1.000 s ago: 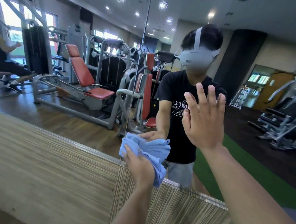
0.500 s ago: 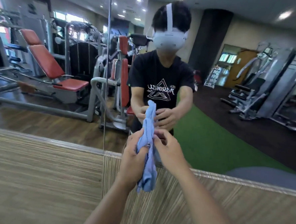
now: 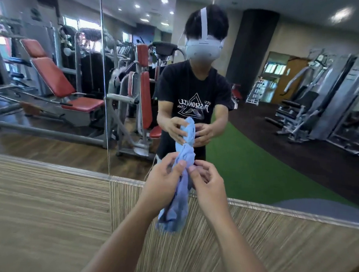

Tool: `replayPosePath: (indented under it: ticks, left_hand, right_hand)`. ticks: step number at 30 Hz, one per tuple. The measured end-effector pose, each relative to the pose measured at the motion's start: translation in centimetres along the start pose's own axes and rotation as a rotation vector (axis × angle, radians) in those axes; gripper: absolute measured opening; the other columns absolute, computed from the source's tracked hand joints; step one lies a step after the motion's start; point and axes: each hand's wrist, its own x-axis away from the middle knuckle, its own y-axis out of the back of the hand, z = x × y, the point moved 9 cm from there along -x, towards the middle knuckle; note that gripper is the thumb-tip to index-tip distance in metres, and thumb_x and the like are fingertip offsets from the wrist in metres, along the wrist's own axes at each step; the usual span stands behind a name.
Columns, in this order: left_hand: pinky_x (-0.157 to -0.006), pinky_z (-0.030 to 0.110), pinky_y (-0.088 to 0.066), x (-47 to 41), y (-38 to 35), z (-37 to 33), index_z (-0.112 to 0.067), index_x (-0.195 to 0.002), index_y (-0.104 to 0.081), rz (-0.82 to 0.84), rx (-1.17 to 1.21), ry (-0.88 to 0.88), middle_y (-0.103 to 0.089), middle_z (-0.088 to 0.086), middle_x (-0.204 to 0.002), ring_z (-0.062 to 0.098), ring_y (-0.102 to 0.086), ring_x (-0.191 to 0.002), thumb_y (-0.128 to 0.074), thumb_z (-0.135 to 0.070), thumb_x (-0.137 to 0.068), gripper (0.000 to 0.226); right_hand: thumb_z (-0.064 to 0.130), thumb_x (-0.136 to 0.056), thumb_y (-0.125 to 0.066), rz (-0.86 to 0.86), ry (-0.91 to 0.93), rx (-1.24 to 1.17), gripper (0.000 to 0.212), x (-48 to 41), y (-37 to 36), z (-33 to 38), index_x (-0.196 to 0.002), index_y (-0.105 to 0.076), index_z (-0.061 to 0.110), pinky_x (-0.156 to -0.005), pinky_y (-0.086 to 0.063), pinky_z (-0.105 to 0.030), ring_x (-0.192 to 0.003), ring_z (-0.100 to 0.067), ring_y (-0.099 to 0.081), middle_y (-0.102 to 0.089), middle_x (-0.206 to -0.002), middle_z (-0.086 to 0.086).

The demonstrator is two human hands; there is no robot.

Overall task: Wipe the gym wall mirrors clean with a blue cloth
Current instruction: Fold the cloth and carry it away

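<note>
Left hand pinches bunched light-blue fabric cloth near its top, thumb on front. R hand fingers curled, pinching same cloth from other side. Cloth hangs vertical btwn both hands, in front of large wall mirror lower edge and striped wood-grain wall panel below it. Cloth-glass contact: can't tell.

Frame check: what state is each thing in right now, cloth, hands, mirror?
blue cloth: bunched into a long strip, hanging between both hands.
left hand: pinches the cloth's upper part.
right hand: pinches the cloth opposite.
wall mirror: no smears visible; whether cloth tip touches it, unclear.
</note>
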Motion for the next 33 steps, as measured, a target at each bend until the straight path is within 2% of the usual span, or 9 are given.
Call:
replayPosePath:
  ticks: [5,8,13,19,22,25,28,30,33]
  left_hand:
    - [-0.087,0.038,-0.057,1.3,-1.2,-0.1,-0.023,-0.108,-0.070,-0.024,0.103,0.109,-0.076,0.002,-0.095,0.023,-0.072,-0.095,-0.054,-0.019,-0.104,0.017]
    - [-0.083,0.038,-0.056,2.7,-2.6,-0.4,-0.012,-0.109,-0.072,-0.005,0.284,0.144,-0.076,0.012,-0.099,0.026,-0.072,-0.093,-0.057,-0.010,-0.101,0.017]
    - [-0.066,0.027,-0.057,4.6,-4.5,-1.4,0.002,-0.110,-0.068,0.007,0.529,0.213,-0.074,0.013,-0.090,0.019,-0.072,-0.081,-0.055,-0.006,-0.100,0.018]
    - [-0.063,0.026,-0.058,5.9,-6.0,-2.3,-0.003,-0.100,-0.072,0.029,0.664,0.299,-0.075,0.009,-0.086,0.014,-0.072,-0.074,-0.054,-0.007,-0.099,0.019]
    - [-0.065,0.027,-0.056,6.4,-5.8,-2.0,-0.009,-0.097,-0.069,-0.030,0.669,0.344,-0.072,0.005,-0.081,0.013,-0.068,-0.071,-0.054,-0.011,-0.100,0.016]
    - [-0.065,0.032,-0.048,6.9,-4.8,-1.1,-0.012,-0.093,-0.064,-0.135,0.710,0.413,-0.063,0.005,-0.074,0.016,-0.058,-0.066,-0.053,-0.017,-0.103,0.015]
    - [-0.067,0.035,-0.046,7.4,-2.9,-0.4,-0.013,-0.094,-0.063,-0.242,0.694,0.429,-0.062,0.006,-0.075,0.019,-0.058,-0.070,-0.052,-0.021,-0.103,0.017]
    - [-0.069,0.034,-0.053,7.9,-1.6,-0.3,-0.012,-0.096,-0.063,-0.278,0.686,0.425,-0.068,0.005,-0.078,0.020,-0.065,-0.074,-0.051,-0.021,-0.104,0.017]
    - [-0.062,0.031,-0.054,8.9,0.5,-0.1,-0.010,-0.096,-0.061,-0.311,0.639,0.423,-0.068,0.002,-0.074,0.017,-0.067,-0.068,-0.050,-0.019,-0.104,0.017]
  right_hand:
    - [0.025,-0.099,-0.066,0.046,-0.075,-0.146,0.022,1.1,0.8,-0.9,-0.119,-0.067,0.016,-0.098,-0.057,-0.039,-0.106,-0.017,-0.073,-0.077,-0.109,-0.002]
    - [0.024,-0.100,-0.064,0.068,-0.070,-0.200,0.022,2.1,1.5,-0.3,-0.120,-0.066,0.015,-0.090,-0.059,-0.031,-0.103,-0.015,-0.074,-0.078,-0.106,0.003]
    - [0.022,-0.100,-0.064,0.085,-0.057,-0.222,0.020,3.4,3.2,0.6,-0.120,-0.064,0.017,-0.074,-0.056,-0.018,-0.095,-0.008,-0.074,-0.078,-0.103,0.008]
    - [0.030,-0.099,-0.066,0.081,-0.057,-0.196,0.021,4.4,4.5,1.3,-0.118,-0.066,0.020,-0.080,-0.058,-0.024,-0.095,-0.008,-0.074,-0.078,-0.104,0.008]
    - [0.034,-0.104,-0.058,0.001,-0.103,-0.153,0.021,4.3,5.4,0.8,-0.105,-0.070,0.017,-0.079,-0.055,-0.032,-0.090,-0.018,-0.071,-0.077,-0.097,-0.004]
    - [0.040,-0.103,-0.054,-0.042,-0.241,-0.344,0.032,4.7,5.6,-0.2,-0.098,-0.071,0.013,-0.089,-0.054,-0.047,-0.093,-0.033,-0.071,-0.075,-0.098,-0.016]
    - [0.041,-0.106,-0.051,-0.020,-0.404,-0.645,0.037,5.2,5.4,-1.3,-0.097,-0.071,0.011,-0.076,-0.054,-0.039,-0.076,-0.024,-0.073,-0.076,-0.084,-0.009]
    - [0.051,-0.106,-0.045,0.032,-0.454,-0.727,0.048,5.6,4.7,-1.5,-0.109,-0.071,0.011,-0.080,-0.053,-0.039,-0.090,-0.027,-0.073,-0.078,-0.092,-0.009]
    - [0.071,-0.099,-0.038,0.157,-0.530,-0.707,0.071,6.5,2.4,-1.8,-0.121,-0.071,0.011,-0.100,-0.050,-0.047,-0.115,-0.034,-0.067,-0.075,-0.117,-0.015]
